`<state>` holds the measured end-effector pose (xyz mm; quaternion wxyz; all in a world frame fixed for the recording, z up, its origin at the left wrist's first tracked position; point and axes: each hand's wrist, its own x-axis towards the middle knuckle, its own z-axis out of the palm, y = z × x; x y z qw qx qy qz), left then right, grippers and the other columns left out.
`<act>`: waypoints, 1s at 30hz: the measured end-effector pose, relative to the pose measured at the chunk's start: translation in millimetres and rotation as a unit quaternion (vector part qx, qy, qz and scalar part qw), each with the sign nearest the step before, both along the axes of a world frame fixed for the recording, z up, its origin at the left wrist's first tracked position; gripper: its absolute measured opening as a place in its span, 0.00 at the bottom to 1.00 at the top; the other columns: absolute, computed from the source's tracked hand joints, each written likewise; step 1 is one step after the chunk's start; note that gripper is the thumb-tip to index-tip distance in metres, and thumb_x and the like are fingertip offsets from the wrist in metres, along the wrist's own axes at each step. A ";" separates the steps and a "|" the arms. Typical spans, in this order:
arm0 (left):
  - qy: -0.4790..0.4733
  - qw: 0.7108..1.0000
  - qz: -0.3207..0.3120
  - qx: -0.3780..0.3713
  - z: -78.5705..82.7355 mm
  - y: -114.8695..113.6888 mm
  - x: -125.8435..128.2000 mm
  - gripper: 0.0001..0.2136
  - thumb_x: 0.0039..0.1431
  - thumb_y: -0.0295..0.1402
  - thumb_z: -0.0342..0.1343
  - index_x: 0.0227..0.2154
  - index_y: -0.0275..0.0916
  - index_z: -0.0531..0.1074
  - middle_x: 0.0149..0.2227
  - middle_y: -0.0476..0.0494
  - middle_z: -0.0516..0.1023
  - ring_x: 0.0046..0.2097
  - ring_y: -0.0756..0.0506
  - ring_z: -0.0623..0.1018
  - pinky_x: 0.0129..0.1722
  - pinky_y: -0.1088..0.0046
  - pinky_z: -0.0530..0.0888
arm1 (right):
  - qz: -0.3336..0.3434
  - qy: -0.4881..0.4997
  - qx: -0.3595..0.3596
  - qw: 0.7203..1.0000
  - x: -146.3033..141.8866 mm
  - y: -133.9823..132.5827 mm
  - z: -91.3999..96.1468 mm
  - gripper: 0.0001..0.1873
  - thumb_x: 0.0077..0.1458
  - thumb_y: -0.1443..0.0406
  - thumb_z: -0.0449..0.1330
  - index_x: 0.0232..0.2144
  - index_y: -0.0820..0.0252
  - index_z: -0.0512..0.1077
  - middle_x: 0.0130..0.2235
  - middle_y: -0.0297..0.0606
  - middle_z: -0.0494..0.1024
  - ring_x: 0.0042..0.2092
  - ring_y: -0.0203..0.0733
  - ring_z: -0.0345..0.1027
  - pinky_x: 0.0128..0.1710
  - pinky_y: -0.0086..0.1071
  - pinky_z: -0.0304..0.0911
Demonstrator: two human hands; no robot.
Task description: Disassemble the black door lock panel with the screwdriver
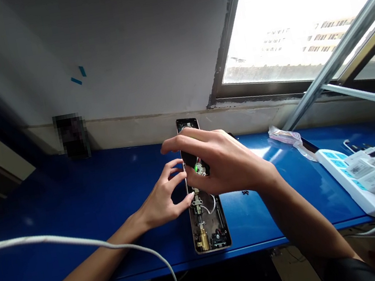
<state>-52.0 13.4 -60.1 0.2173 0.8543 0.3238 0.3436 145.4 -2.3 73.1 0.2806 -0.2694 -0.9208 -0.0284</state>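
Casing (210, 226) on blue bench (75, 204) under window (297, 19)

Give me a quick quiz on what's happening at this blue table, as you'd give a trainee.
1. True or false: the opened lock panel lies flat on the blue table.
2. What lies to the right of the panel? A. white power strip B. kettle C. laptop
3. Fill in: the left hand touches the panel's left edge, while the ___ hand reaches over its middle.
Key: 1 true; 2 A; 3 right hand.
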 end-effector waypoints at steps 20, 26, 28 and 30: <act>0.019 1.000 0.006 0.020 0.7 -0.1 -0.6 0.17 0.64 0.36 0.60 0.55 0.42 0.71 0.67 0.37 0.60 0.65 0.34 0.67 0.65 0.51 0.71 | 0.030 0.011 -0.022 0.999 2.2 5.2 -2.1 0.18 0.62 0.73 0.56 0.54 0.58 0.67 0.48 0.37 0.76 0.34 0.32 0.65 0.33 0.29 0.60; 0.013 1.000 0.005 0.020 0.9 -0.2 0.5 0.18 0.64 0.36 0.61 0.56 0.42 0.70 0.66 0.37 0.61 0.65 0.33 0.67 0.65 0.50 0.72 | 0.006 0.001 -0.019 1.000 2.0 4.9 -0.1 0.16 0.62 0.69 0.57 0.53 0.58 0.68 0.46 0.37 0.77 0.34 0.34 0.65 0.33 0.30 0.61; 0.015 1.000 0.002 0.018 0.7 -0.2 0.6 0.18 0.65 0.36 0.60 0.56 0.42 0.70 0.67 0.37 0.61 0.66 0.33 0.66 0.66 0.49 0.71 | 0.010 -0.006 -0.030 0.999 2.6 4.9 0.8 0.14 0.64 0.68 0.56 0.52 0.58 0.68 0.46 0.38 0.77 0.34 0.35 0.65 0.33 0.31 0.62; 0.014 1.000 0.002 0.012 1.0 -0.2 0.5 0.17 0.64 0.36 0.61 0.55 0.42 0.71 0.67 0.37 0.60 0.66 0.33 0.67 0.65 0.50 0.72 | 0.018 -0.002 -0.038 0.999 3.0 4.7 1.1 0.17 0.62 0.70 0.56 0.53 0.57 0.67 0.48 0.38 0.77 0.34 0.35 0.64 0.33 0.31 0.62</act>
